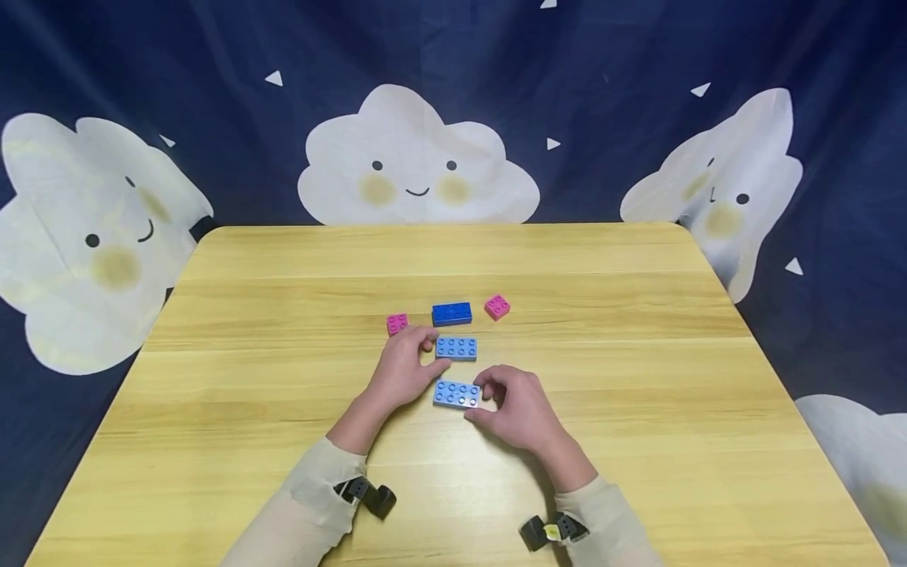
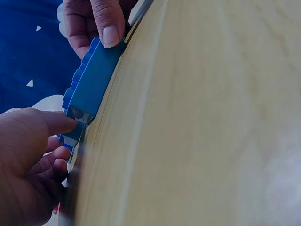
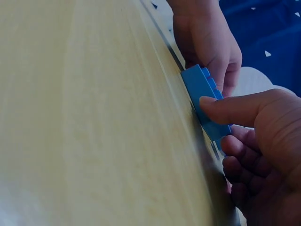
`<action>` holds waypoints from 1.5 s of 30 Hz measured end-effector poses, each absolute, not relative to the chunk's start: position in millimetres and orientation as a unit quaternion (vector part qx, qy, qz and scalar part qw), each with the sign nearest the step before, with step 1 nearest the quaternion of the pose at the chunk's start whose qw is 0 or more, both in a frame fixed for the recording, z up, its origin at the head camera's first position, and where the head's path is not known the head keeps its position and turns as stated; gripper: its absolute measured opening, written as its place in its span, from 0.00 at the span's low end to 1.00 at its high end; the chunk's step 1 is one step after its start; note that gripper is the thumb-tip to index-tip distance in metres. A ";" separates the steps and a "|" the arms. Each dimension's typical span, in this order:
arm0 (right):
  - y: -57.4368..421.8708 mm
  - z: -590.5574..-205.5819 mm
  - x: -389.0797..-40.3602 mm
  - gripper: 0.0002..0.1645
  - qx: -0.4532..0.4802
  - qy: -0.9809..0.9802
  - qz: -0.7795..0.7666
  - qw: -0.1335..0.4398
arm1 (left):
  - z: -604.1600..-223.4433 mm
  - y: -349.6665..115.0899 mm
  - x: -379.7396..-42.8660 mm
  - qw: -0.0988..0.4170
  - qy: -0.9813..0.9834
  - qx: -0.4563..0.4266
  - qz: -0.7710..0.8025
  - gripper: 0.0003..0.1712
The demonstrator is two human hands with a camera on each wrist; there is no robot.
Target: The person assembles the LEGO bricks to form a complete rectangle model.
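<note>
Two light blue eight-stud toy bricks lie one behind the other on the table. My left hand [image 1: 404, 368] is at the left end of the rear light blue brick [image 1: 457, 349], its thumb at the front side and its fingers at the back corner. My right hand [image 1: 517, 408] pinches the front light blue brick [image 1: 455, 394] by its right end, studs up. In the right wrist view, the right thumb [image 3: 230, 110] presses on this brick's near side. The left wrist view shows the left thumb [image 2: 59, 123] close to the front brick's left end.
Behind the light blue bricks lies a dark blue brick [image 1: 452, 314]. One pink four-stud brick [image 1: 497, 307] sits to its right, and another pink brick [image 1: 397, 323] is partly covered by the left hand. A cloud-patterned dark blue curtain [image 1: 482, 47] hangs behind the wooden table [image 1: 638, 315].
</note>
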State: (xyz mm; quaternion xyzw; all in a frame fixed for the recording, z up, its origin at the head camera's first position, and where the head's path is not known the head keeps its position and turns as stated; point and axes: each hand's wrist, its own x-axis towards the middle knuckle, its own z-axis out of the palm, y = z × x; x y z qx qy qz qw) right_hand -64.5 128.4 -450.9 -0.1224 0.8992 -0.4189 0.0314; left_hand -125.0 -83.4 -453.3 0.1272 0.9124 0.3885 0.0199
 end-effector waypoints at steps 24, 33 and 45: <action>141.8 -448.9 -70.6 0.19 -0.089 0.900 -0.424 0.048 | -451.2 -92.6 -125.7 0.051 0.906 0.105 0.406 0.23; 149.6 -446.8 -73.7 0.19 -0.077 0.902 -0.422 0.053 | -450.4 -96.6 -123.9 0.062 0.908 0.093 0.405 0.23; 154.6 -443.9 -78.0 0.18 -0.077 0.905 -0.417 0.045 | -448.5 -102.0 -120.9 0.061 0.910 0.088 0.401 0.22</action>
